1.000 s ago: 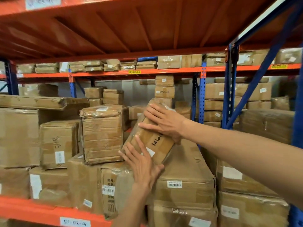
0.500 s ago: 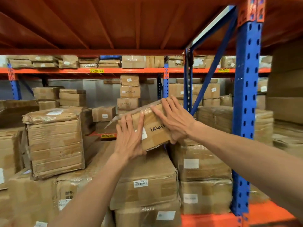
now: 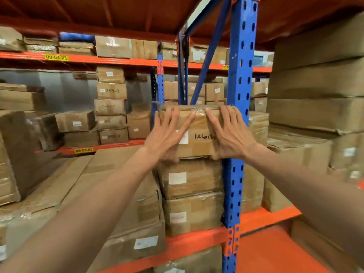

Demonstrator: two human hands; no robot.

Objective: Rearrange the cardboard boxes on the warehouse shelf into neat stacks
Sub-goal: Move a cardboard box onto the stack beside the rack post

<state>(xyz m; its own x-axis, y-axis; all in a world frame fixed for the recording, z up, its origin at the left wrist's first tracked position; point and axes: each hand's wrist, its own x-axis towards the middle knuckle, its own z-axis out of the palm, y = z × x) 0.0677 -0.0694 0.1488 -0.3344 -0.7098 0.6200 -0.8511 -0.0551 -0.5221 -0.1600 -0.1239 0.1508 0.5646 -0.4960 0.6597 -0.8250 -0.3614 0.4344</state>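
Since the marked cardboard box (image 3: 199,148) is only pressed by the flat, spread left hand (image 3: 167,134) and right hand (image 3: 230,134), nothing gripped, it could get shoved crooked on the stack (image 3: 191,180).

One left hand (image 3: 166,137), one right hand (image 3: 231,134) — three stacked boxes (image 3: 192,180)

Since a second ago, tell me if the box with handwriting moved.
Yes: the box moved right, onto the stack by the blue upright, now level.

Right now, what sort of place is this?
Most likely a warehouse storeroom: tall racking with a blue upright and orange beams, cardboard boxes stacked on the shelves, and a yellow location label.
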